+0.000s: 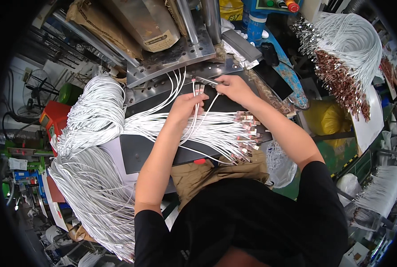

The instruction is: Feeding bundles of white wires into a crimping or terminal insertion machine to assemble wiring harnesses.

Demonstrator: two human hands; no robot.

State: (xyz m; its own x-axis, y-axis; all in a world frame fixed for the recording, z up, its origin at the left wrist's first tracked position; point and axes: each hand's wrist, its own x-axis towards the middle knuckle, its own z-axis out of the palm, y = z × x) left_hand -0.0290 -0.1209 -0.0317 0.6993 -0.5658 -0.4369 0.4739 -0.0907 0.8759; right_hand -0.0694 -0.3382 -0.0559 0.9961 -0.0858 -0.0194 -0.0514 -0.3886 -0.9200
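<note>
White cables with small metal plugs rise from my left hand, whose fingers are closed around them just below the plugs. My right hand pinches the end of a narrow grey metal bar, which points left toward those plugs. One more white cable runs up to the right fingertips; whether they grip it I cannot tell. Below both hands, a fanned bundle of white cables lies across a black board, its plug ends to the right.
A steel press plate with upright posts stands just beyond my hands. Thick coils of white cable are heaped at left. More cable with brown ends sits at far right. A blue machine part with buttons stands behind.
</note>
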